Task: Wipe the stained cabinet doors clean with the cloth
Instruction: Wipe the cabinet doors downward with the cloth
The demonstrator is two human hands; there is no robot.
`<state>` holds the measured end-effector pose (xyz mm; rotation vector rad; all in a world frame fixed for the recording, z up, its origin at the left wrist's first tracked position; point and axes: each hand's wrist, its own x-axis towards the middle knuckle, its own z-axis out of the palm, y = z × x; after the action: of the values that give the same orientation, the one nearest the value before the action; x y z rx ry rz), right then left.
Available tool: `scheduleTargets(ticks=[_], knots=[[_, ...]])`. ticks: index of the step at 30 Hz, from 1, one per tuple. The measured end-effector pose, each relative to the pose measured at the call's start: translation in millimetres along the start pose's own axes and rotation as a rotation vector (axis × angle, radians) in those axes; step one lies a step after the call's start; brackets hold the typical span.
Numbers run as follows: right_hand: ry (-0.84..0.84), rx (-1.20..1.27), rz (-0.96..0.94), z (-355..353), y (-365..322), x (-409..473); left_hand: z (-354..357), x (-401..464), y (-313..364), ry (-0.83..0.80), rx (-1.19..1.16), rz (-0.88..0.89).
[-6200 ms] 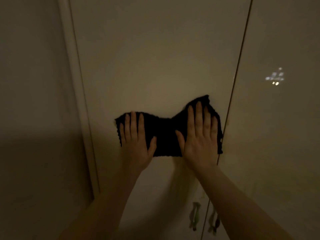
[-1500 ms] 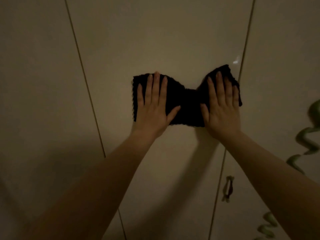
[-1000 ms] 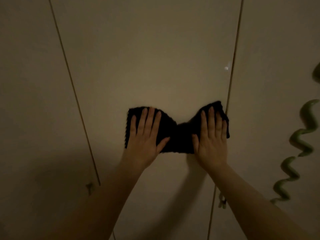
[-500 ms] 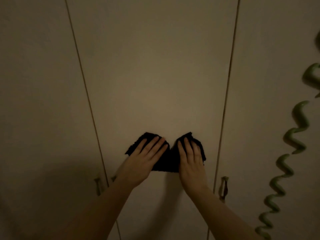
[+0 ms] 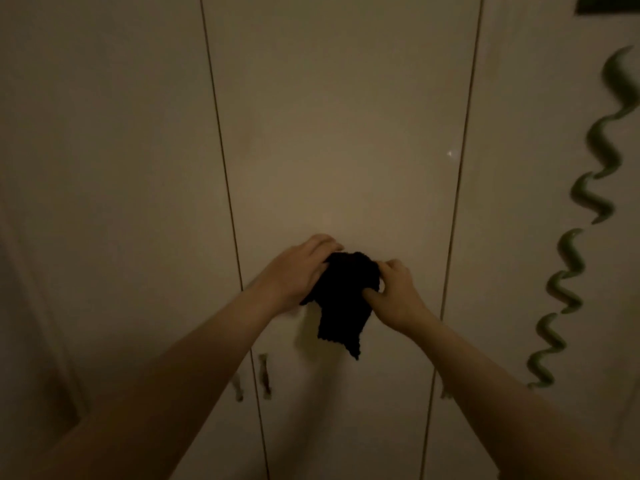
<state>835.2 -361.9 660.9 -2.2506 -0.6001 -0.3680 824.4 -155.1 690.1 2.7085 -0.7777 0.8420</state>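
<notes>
A dark cloth (image 5: 341,306) hangs bunched in front of the middle cabinet door (image 5: 339,133), a tall pale panel in dim light. My left hand (image 5: 298,271) grips the cloth's upper left part. The cloth's upper right part is pinched by my right hand (image 5: 394,292) between thumb and fingers. The cloth's lower corner dangles free below both hands and throws a shadow on the door. No stain shows on the middle door in this light.
Pale doors stand on either side, the left door (image 5: 104,168) and the right door (image 5: 519,237). Small handles (image 5: 265,375) sit low by the left seam. A green wavy streak (image 5: 575,244) runs down the right door. A dark object (image 5: 607,3) shows at top right.
The cloth was spread flat under both open palms and slid down the door. Now both hands have gathered it off the door and hold it bunched, its corner hanging.
</notes>
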Motion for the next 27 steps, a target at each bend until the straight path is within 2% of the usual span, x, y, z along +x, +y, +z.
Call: scheduleTargets(ticks=[3,7,11,14,17,19,20,22,23,25,27], knots=[[-0.056,0.279,0.064,-31,-35,4,-35,11,1,0.085,-0.119,-0.070],[-0.178,0.565,0.142,-54,-68,0,-65,13,2,0.090,-0.355,-0.220],[-0.074,0.671,0.200,-45,-86,-3,-72,12,-7,-0.008,-0.559,-0.358],[0.025,0.622,0.253,-36,-91,-3,-62,5,-11,-0.054,-0.541,-0.417],[0.076,0.569,0.289,-28,-99,-1,-49,-6,-6,-0.057,-0.298,-0.599],[0.083,0.520,0.311,-25,-104,1,-40,-16,1,-0.162,-0.196,-0.722],[0.066,0.493,0.324,-23,-105,2,-35,-22,3,-0.257,-0.285,-0.775],[0.018,0.448,0.335,-21,-108,2,-29,-36,11,-0.459,-0.661,-0.872],[0.000,0.436,0.333,-20,-109,2,-25,-41,12,-0.503,-0.840,-0.877],[-0.027,0.418,0.324,-20,-111,1,-20,-47,13,-0.479,-1.075,-0.847],[-0.038,0.407,0.311,-21,-111,2,-18,-49,12,-0.468,-1.200,-0.843]])
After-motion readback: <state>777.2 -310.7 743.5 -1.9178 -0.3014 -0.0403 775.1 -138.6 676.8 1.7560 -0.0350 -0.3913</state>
